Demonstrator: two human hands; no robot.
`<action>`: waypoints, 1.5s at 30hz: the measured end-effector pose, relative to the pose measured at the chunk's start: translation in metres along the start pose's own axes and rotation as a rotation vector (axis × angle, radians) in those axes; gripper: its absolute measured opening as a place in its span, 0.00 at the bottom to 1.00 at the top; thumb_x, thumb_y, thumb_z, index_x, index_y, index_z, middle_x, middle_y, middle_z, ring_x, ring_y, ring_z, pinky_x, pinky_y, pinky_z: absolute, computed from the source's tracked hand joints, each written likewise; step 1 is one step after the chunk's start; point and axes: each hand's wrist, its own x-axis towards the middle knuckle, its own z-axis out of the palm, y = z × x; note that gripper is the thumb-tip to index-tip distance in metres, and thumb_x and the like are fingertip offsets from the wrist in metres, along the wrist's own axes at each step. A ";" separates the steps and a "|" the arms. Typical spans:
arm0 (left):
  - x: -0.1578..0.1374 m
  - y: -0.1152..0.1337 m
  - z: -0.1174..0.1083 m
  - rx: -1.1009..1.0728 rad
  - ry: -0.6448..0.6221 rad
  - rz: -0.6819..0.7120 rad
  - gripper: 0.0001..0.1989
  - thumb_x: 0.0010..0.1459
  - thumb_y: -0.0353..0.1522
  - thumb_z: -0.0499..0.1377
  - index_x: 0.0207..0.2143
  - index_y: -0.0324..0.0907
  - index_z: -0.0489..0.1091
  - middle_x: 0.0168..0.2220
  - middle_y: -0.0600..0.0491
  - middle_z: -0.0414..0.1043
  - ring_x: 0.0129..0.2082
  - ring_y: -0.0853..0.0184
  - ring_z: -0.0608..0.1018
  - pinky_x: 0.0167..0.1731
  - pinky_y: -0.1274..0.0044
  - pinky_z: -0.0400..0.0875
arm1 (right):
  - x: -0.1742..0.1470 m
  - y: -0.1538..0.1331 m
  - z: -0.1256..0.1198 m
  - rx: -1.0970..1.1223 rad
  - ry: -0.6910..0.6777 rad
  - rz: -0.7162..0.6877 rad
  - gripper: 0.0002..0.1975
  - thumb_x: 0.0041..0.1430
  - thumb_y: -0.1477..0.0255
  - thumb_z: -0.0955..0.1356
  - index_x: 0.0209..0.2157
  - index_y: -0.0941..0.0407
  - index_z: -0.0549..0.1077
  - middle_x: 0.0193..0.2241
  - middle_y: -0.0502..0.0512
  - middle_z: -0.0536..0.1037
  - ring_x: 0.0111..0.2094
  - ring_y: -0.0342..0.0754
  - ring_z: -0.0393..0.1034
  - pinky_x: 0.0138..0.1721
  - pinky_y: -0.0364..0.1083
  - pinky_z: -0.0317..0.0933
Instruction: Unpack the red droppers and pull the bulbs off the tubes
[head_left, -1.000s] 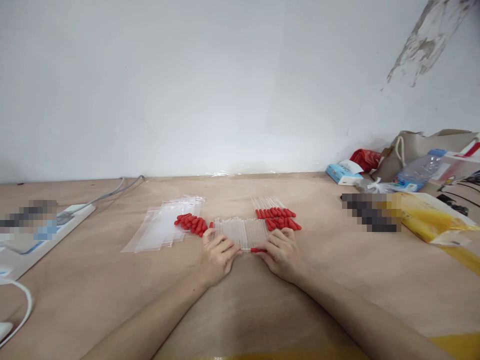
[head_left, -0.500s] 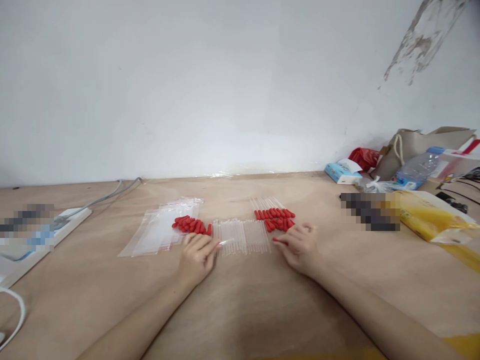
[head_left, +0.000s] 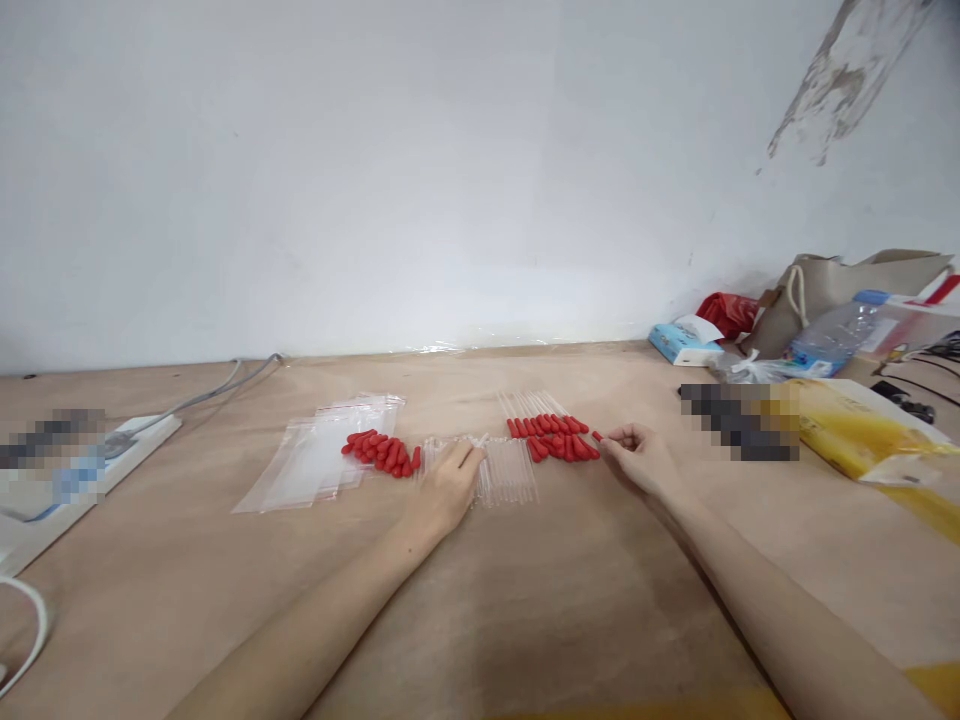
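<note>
My left hand (head_left: 451, 484) lies over the row of thin clear dropper tubes (head_left: 514, 475), its fingertips pinched on a tube; the hand partly covers the row. To the right, my right hand (head_left: 637, 455) is closed, pinching a small red rubber bulb (head_left: 598, 437) between thumb and finger. Beside it are several loose red bulbs (head_left: 562, 447). Just behind these lie droppers (head_left: 538, 425), clear tubes with red bulbs on their near ends. A heap of red bulbs (head_left: 382, 452) sits left of the tubes, partly on clear plastic bags (head_left: 300, 460).
A white power strip (head_left: 142, 440) with a grey cable is on the left. At the right stand a blue tissue pack (head_left: 684, 343), a plastic bottle (head_left: 836, 335), a beige bag (head_left: 862, 285) and a yellow packet (head_left: 862, 425). A white wall (head_left: 450, 180) closes off the back.
My left hand has moved right and forward onto the middle of the tubes. My right hand has shifted right and away from me, to the right side of the red bulbs.
</note>
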 end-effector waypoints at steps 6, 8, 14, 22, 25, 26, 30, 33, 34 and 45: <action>0.003 0.016 0.006 -0.010 -0.093 0.075 0.09 0.55 0.24 0.47 0.27 0.40 0.64 0.29 0.50 0.66 0.29 0.67 0.71 0.29 0.74 0.68 | 0.001 -0.001 0.005 0.028 -0.103 0.063 0.12 0.43 0.63 0.66 0.25 0.58 0.70 0.20 0.53 0.74 0.19 0.42 0.66 0.19 0.40 0.57; 0.002 0.017 0.008 -0.047 -0.078 0.049 0.09 0.56 0.26 0.47 0.28 0.39 0.65 0.31 0.49 0.66 0.30 0.67 0.71 0.30 0.74 0.69 | 0.001 -0.002 0.004 0.032 -0.121 0.068 0.13 0.43 0.62 0.66 0.26 0.58 0.71 0.21 0.53 0.75 0.20 0.43 0.66 0.19 0.40 0.57; 0.001 0.021 0.007 -0.112 -0.103 0.005 0.10 0.55 0.35 0.52 0.34 0.37 0.67 0.38 0.45 0.66 0.37 0.62 0.72 0.37 0.71 0.70 | 0.001 -0.002 0.002 0.007 -0.135 0.077 0.18 0.44 0.57 0.65 0.26 0.58 0.75 0.19 0.53 0.75 0.19 0.43 0.65 0.18 0.40 0.55; -0.008 0.010 -0.007 -0.088 0.000 0.009 0.19 0.52 0.41 0.55 0.43 0.40 0.66 0.42 0.45 0.65 0.41 0.59 0.68 0.40 0.67 0.66 | 0.004 -0.008 0.003 0.001 -0.076 0.082 0.21 0.47 0.56 0.63 0.30 0.60 0.74 0.22 0.54 0.75 0.19 0.42 0.64 0.20 0.41 0.55; -0.019 -0.004 -0.014 -0.095 0.064 0.034 0.18 0.52 0.38 0.56 0.44 0.42 0.66 0.44 0.46 0.65 0.41 0.60 0.68 0.40 0.67 0.65 | 0.008 -0.020 0.002 -0.029 -0.067 0.073 0.21 0.46 0.56 0.63 0.31 0.60 0.74 0.20 0.53 0.74 0.17 0.41 0.62 0.18 0.40 0.53; -0.023 -0.008 -0.015 -0.106 0.081 0.028 0.16 0.52 0.37 0.56 0.43 0.42 0.66 0.44 0.46 0.65 0.40 0.61 0.68 0.40 0.67 0.65 | 0.010 -0.026 0.003 -0.034 -0.076 0.065 0.21 0.45 0.56 0.64 0.31 0.59 0.75 0.20 0.53 0.74 0.17 0.41 0.62 0.18 0.40 0.52; -0.033 -0.016 -0.018 -0.165 0.103 -0.051 0.11 0.53 0.33 0.55 0.40 0.42 0.68 0.42 0.47 0.64 0.41 0.63 0.68 0.40 0.69 0.66 | 0.017 -0.059 0.008 -0.155 -0.166 -0.061 0.16 0.42 0.58 0.67 0.27 0.55 0.76 0.23 0.51 0.75 0.23 0.43 0.66 0.23 0.40 0.54; -0.034 -0.015 -0.017 -0.198 0.094 -0.062 0.10 0.54 0.32 0.55 0.39 0.42 0.68 0.43 0.47 0.63 0.42 0.63 0.67 0.40 0.69 0.66 | 0.018 -0.086 0.016 -0.314 -0.233 -0.161 0.13 0.41 0.59 0.68 0.25 0.53 0.76 0.25 0.50 0.76 0.26 0.43 0.68 0.25 0.39 0.55; -0.035 -0.015 -0.017 -0.204 0.093 -0.055 0.09 0.54 0.31 0.55 0.39 0.42 0.68 0.43 0.47 0.63 0.42 0.63 0.67 0.40 0.69 0.66 | 0.018 -0.093 0.019 -0.343 -0.261 -0.141 0.13 0.40 0.59 0.69 0.24 0.54 0.75 0.24 0.50 0.76 0.26 0.43 0.68 0.25 0.39 0.55; -0.035 -0.017 -0.013 -0.216 0.086 -0.040 0.08 0.54 0.30 0.54 0.37 0.42 0.69 0.42 0.47 0.63 0.41 0.64 0.68 0.38 0.71 0.67 | 0.030 -0.110 0.034 -0.416 -0.343 0.089 0.05 0.38 0.70 0.69 0.19 0.57 0.73 0.16 0.53 0.73 0.21 0.45 0.67 0.22 0.41 0.54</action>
